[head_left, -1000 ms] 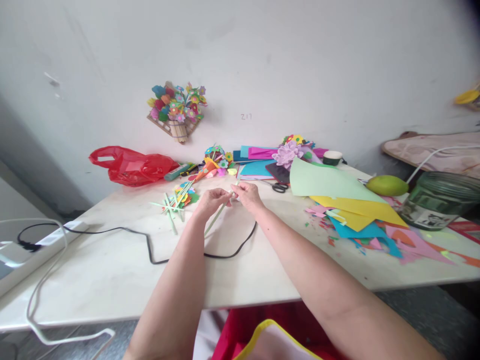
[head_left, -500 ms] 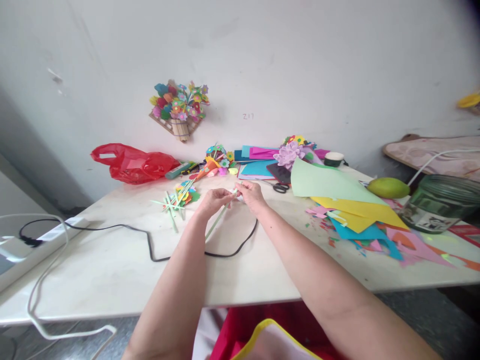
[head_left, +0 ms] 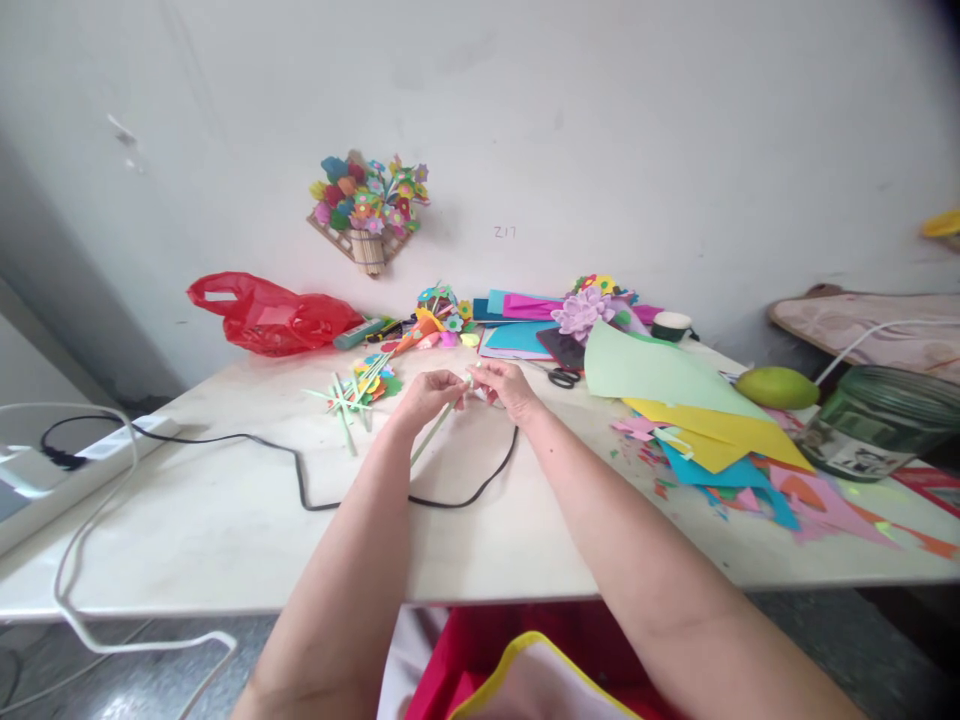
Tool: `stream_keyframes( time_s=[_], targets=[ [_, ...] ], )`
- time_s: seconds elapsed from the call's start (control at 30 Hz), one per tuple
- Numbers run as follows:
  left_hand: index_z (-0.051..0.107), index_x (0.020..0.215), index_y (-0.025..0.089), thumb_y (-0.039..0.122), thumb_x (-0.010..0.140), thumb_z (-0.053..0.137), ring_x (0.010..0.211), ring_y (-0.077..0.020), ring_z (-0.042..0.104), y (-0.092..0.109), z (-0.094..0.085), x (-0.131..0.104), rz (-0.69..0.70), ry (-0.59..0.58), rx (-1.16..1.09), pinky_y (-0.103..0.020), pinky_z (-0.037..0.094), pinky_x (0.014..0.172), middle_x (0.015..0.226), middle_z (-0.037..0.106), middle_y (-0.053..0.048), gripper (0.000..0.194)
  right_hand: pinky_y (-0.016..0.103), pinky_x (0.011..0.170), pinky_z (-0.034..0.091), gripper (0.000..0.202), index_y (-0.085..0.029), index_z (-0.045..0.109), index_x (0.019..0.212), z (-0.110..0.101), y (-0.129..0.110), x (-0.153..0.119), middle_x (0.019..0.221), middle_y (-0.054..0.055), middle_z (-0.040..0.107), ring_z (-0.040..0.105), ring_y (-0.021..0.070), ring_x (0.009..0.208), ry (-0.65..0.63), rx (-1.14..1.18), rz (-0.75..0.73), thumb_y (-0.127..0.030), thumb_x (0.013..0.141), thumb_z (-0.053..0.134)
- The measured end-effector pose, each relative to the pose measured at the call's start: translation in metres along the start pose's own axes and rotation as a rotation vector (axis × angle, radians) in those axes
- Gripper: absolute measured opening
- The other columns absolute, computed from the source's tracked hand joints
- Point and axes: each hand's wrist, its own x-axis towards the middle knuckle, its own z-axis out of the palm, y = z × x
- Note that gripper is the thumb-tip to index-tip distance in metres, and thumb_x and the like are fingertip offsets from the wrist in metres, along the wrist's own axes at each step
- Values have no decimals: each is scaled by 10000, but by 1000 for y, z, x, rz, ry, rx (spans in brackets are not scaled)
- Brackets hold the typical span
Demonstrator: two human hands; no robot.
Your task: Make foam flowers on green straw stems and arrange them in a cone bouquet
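A thin pale green strip [head_left: 433, 437], like a paper stem, slants down from between my hands over the table. My left hand [head_left: 433, 396] pinches it near its upper end. My right hand [head_left: 504, 385] is closed in a pinch at the tip of the same strip; the fingertips of both hands nearly meet, and the exact grip is too small to make out. Left of my hands lie several loose pale green strips [head_left: 344, 408], beside colourful paper flowers [head_left: 384, 380] on green stems.
A black cord [head_left: 300, 480] crosses the table below my hands. Scissors [head_left: 563, 377] lie to the right. Farther right are a light green sheet [head_left: 660, 372], paper scraps [head_left: 750, 490], a green mango-like fruit [head_left: 777, 387] and a glass jar [head_left: 870, 430]. A red plastic bag [head_left: 277, 318] sits back left.
The whole view has shifted slightly. My right fingers have moved a little at the strip's tip, while both hands stay together in about the same place.
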Motion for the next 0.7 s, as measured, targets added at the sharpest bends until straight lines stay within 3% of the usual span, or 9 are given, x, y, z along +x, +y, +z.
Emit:
stream_keyframes(
  time_s=[0.17,0.27,0.37,0.47,0.53,0.6,0.7],
  targets=[
    [601,642,156,379,657,650,510,-119,494,-2,0,-1,-28,2,13,-259,355,571,519,597,-11,229,200,512,431,425,-183,646,972,-13,-1,-1,903,35,630,547,117,689,-308,48,139,-234,554,704],
    [611,635,156,400,660,648,502,-117,482,-5,-1,0,-39,-3,52,-256,340,553,521,601,-12,248,218,562,462,444,-191,641,973,-19,-1,0,976,39,623,565,130,740,-351,94,155,-157,531,662],
    [625,634,156,397,659,648,485,-111,462,-7,-2,0,-64,8,85,-252,321,533,516,601,-10,243,246,566,473,358,-183,632,930,-21,-5,1,954,51,632,562,130,678,-247,251,168,-205,576,584],
    [642,645,153,375,659,648,492,-110,467,-9,-3,0,-81,16,49,-252,333,554,502,593,-4,223,254,524,462,259,-162,624,845,-23,-7,4,877,66,638,530,118,586,-13,395,157,-309,655,528],
    [656,666,150,363,663,647,513,-113,485,-10,-4,0,-77,17,6,-254,354,594,501,593,-4,213,226,465,420,245,-155,616,783,-22,-4,6,792,55,631,493,97,527,131,363,157,-367,672,562],
    [665,682,146,355,664,646,526,-114,494,-12,-5,1,-72,13,-27,-258,365,621,507,597,-7,210,201,422,368,278,-155,612,750,-20,1,7,719,31,616,463,79,488,168,249,161,-409,640,639],
    [668,690,144,363,662,648,529,-118,495,-14,-6,0,-74,5,-42,-264,367,625,508,598,-12,222,195,412,340,344,-154,606,688,-13,6,7,643,4,593,443,69,469,81,79,145,-470,588,696]
  ],
)
